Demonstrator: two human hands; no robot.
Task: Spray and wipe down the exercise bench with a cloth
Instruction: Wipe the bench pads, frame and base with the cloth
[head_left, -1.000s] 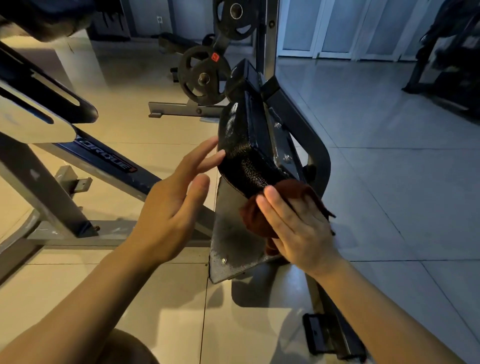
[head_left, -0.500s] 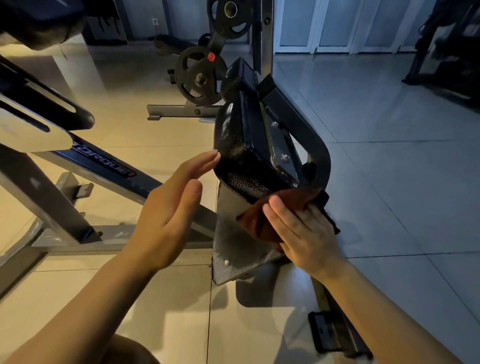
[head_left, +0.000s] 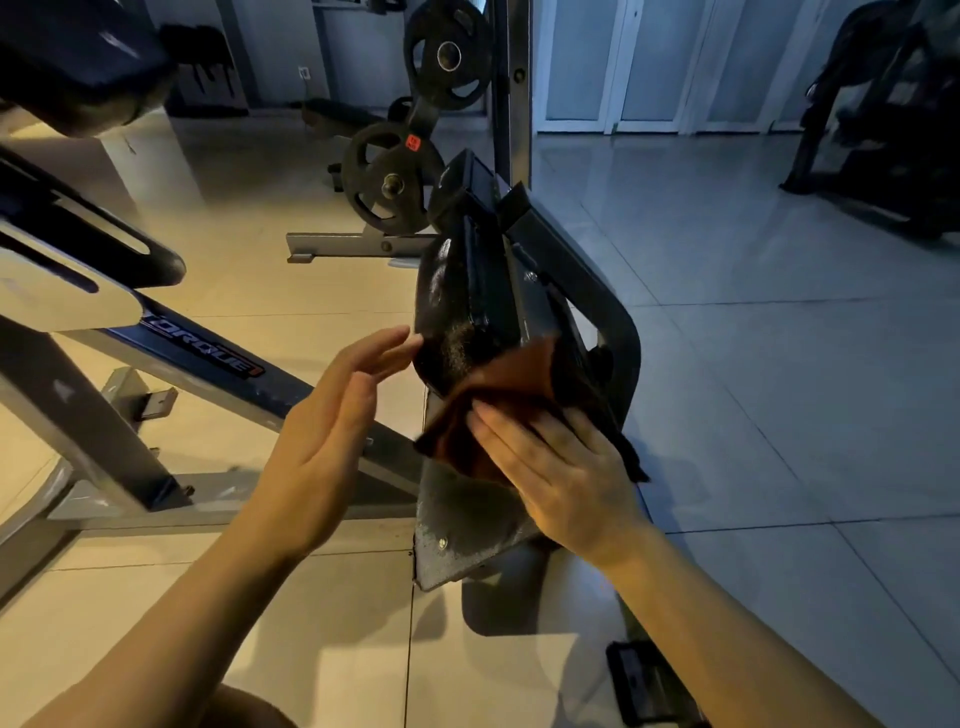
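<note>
Setting: gym, indoor weight-training area. Evidence noted: black weight plates (head_left: 393, 179) stored on pegs of grey steel rack upright (head_left: 511, 88); second plate (head_left: 448, 54) mounted higher on same rack. Angled grey-and-blue machine frame (head_left: 202, 353) marked "TORQUE" seen at left, bolted feet resting on floor. Black padded bench cushion (head_left: 457, 312) carried on steel bracket at centre. Further dark exercise machine (head_left: 883, 119) observed at far right. Floor: large glossy tiles (head_left: 779, 364). Pale panelled doors (head_left: 623, 62) recorded along back wall.
</note>
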